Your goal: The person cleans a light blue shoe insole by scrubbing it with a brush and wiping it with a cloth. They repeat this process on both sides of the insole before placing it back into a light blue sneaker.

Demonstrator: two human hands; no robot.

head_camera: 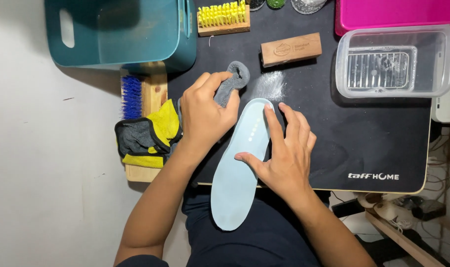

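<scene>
The left hand (205, 116) is closed around a bunched grey cloth (232, 84), gripping it at the upper end of a pale blue foam insole (240, 163). The right hand (284, 153) lies flat and open, holding nothing; its fingers (272, 123) press on the insole's upper half to pin it.

The insole lies at the centre, running from 12 o'clock down toward 7 o'clock, its lower end overhanging the near edge of the black-matted counter (373, 143) above the person's lap.

Judgement: wiping goes best with the flat hand kept firm so the insole cannot slide, and the cloth drawn lengthwise with even pressure.

A patch of white residue (270, 85) sits on the mat at 12 o'clock, just beyond the insole tip.

Count:
- one insole; one grey cloth
- three brushes in view: a yellow-bristled wooden brush (223, 19) at 12, a plain wooden-backed brush (291, 49) at 1, a blue-bristled wooden brush (132, 96) at 9
- one yellow and grey folded towel (146, 136) at 9
- one teal plastic tub (121, 32) at 11
- one clear plastic container (393, 62) at 2
- one pink box (398, 12) at 1
</scene>
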